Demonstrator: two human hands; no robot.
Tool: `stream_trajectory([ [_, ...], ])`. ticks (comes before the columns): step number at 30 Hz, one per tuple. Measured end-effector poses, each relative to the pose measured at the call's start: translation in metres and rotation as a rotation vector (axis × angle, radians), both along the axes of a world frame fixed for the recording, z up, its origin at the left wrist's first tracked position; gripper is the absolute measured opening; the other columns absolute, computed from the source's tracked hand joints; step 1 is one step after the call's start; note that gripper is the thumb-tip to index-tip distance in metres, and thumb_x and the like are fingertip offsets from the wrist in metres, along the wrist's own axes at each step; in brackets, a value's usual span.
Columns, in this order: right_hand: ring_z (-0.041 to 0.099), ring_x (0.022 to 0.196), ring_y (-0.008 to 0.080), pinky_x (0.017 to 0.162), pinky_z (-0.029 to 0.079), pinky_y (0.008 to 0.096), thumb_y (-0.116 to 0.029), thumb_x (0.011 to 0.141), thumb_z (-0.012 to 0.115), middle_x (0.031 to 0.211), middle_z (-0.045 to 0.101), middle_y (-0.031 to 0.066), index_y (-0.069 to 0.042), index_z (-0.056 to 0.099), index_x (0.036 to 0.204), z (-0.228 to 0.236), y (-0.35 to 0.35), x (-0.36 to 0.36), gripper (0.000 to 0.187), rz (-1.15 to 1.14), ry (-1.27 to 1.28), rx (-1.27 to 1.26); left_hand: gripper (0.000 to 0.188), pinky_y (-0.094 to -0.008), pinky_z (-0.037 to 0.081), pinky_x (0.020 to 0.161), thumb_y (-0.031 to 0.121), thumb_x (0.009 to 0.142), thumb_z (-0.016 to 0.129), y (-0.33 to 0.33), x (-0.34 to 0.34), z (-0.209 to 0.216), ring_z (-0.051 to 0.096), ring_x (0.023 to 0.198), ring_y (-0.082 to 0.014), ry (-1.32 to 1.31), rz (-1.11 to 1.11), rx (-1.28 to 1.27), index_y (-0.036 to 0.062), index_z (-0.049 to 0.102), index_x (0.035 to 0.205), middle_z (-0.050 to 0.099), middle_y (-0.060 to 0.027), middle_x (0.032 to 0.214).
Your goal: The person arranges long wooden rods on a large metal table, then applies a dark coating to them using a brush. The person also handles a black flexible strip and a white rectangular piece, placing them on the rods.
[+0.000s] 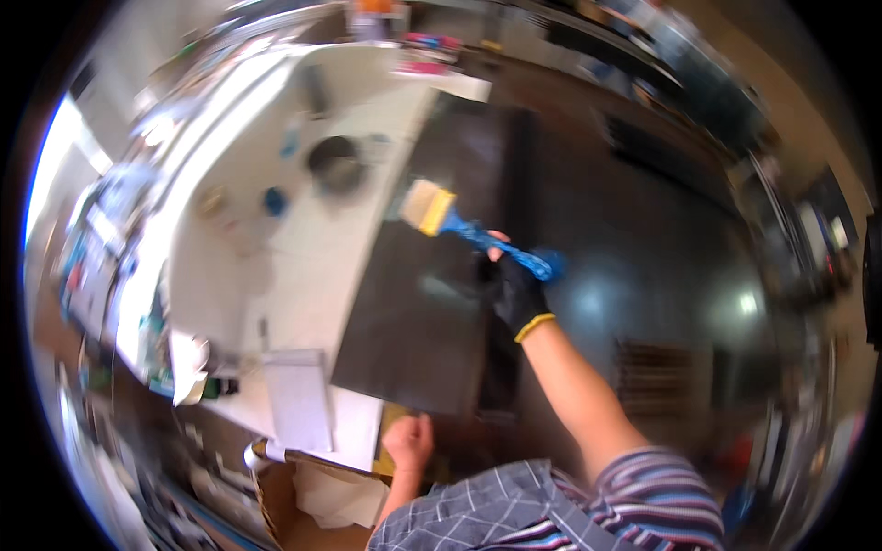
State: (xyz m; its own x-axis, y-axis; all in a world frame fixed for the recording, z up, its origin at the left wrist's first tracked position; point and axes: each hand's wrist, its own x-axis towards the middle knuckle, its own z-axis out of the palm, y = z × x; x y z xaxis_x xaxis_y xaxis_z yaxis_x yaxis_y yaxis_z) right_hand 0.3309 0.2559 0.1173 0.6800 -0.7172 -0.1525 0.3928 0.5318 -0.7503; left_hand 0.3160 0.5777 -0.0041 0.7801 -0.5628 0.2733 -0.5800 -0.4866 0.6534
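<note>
My right hand [514, 292], in a black glove with a yellow cuff, grips a wide paintbrush [469, 231] by its blue-wrapped handle. The brush has a yellow band and pale bristles, which point up and left over a dark, glossy panel [418, 303]. Blur hides whether the bristles touch the panel. My bare left hand [409, 441] is closed in a fist beside the panel's near edge, and nothing shows in it.
Left of the panel, a white table [308, 239] holds a dark round pot [336, 165], a small blue item [275, 201] and a pale sheet [299, 399]. Below stands an open cardboard box [285, 505] with paper inside. A large dark surface [634, 266] spreads to the right.
</note>
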Motion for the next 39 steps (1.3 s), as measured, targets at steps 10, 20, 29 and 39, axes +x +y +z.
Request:
stream_trajectory([
  [10,0.063,0.092,0.0223,0.083,0.056,0.039,-0.014,0.094,0.057,0.099,0.063,0.0101,-0.006,0.054,0.122,-0.027,0.037,-0.443,0.03,-0.513,-0.385,0.45,0.034,-0.0314,0.038,0.059,0.026,0.096,0.057,-0.01,-0.016,-0.017,0.042,0.063,-0.0122,0.297,0.064,-0.341,0.0022,0.054,0.072,0.05,-0.0015,0.065],
  [20,0.062,0.08,0.0217,0.079,0.055,0.0403,-0.023,0.095,0.059,0.088,0.064,0.0078,-0.009,0.062,0.109,-0.061,0.036,-0.809,0.02,-0.929,-0.217,0.46,0.021,-0.0448,0.041,0.088,0.012,0.077,0.068,-0.181,-0.408,-0.004,0.052,0.099,-0.0337,-0.043,-0.541,0.018,0.0031,0.06,0.095,0.058,-0.0141,0.101],
  [29,0.063,0.077,0.0181,0.072,0.057,0.0348,-0.02,0.094,0.061,0.086,0.064,0.0069,-0.009,0.058,0.119,-0.059,-0.046,-0.983,0.028,-1.024,-0.081,0.308,0.045,-0.0483,0.033,0.104,0.025,0.08,0.068,-0.215,-0.503,0.003,0.045,0.12,-0.037,-0.318,-0.447,0.184,0.0063,0.054,0.119,0.051,-0.0154,0.127],
  [39,0.058,0.074,0.0111,0.068,0.05,0.0241,-0.029,0.094,0.061,0.085,0.062,0.0009,-0.008,0.06,0.115,-0.096,-0.115,-1.052,0.029,-1.011,0.294,0.329,0.04,-0.0516,0.032,0.102,0.024,0.089,0.052,-0.209,-0.503,-0.002,0.043,0.118,-0.041,-0.337,-0.358,0.578,0.0023,0.05,0.123,0.048,-0.0207,0.13],
])
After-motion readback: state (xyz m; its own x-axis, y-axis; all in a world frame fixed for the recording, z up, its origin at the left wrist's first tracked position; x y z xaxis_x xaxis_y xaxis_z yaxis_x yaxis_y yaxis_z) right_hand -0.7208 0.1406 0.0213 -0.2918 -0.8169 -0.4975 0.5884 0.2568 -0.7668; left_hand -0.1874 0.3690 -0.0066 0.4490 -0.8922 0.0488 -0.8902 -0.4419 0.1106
